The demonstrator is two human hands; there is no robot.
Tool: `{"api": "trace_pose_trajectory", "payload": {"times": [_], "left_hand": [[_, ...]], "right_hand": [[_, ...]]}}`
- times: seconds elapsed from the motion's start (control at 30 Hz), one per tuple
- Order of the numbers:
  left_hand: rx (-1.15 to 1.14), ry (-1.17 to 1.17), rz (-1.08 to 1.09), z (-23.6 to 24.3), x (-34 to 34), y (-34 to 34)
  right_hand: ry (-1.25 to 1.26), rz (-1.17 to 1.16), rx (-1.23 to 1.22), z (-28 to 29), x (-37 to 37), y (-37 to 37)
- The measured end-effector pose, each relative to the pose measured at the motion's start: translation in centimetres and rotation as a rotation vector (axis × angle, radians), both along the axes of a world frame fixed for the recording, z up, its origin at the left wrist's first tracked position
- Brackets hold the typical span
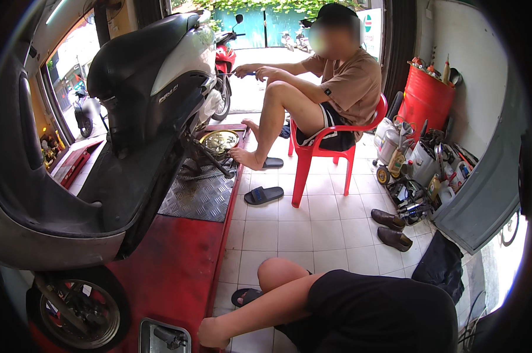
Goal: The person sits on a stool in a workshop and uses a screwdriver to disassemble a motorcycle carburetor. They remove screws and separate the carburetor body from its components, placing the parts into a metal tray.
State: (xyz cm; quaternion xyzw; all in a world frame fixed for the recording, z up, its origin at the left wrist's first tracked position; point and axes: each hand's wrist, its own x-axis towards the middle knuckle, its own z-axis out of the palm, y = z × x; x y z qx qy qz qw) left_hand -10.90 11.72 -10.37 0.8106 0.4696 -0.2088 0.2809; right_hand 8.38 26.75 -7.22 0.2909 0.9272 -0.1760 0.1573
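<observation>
Saw open floor [295, 235] right of the red bench [177, 262], a narrow gap between front wheel [80, 315] and silvery tray [149, 336], near left. Found a dark, irregular part [170, 337] in the tray. Had right hand [214, 332] just beside it; could not tell fingers' state. Had left hand out of view.

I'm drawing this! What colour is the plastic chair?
The plastic chair is red; it shows best in the head view.

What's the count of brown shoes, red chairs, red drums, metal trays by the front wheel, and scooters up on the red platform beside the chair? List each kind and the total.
Brown shoes: 2
Red chair: 1
Red drum: 1
Metal tray: 1
Scooter: 1
Total: 6
</observation>
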Motion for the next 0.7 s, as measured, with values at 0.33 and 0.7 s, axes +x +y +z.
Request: {"api": "trace_pose_trajectory", "payload": {"times": [0.33,0.7], "left_hand": [[0.163,-0.053,-0.010,2.3,0.9,1.4],[0.129,-0.057,0.126,2.9,-0.3,0.7]], "right_hand": [[0.011,-0.041,-0.064,2.5,1.2,-0.3],[-0.069,-0.013,-0.125,3.1,0.3,-0.3]]}}
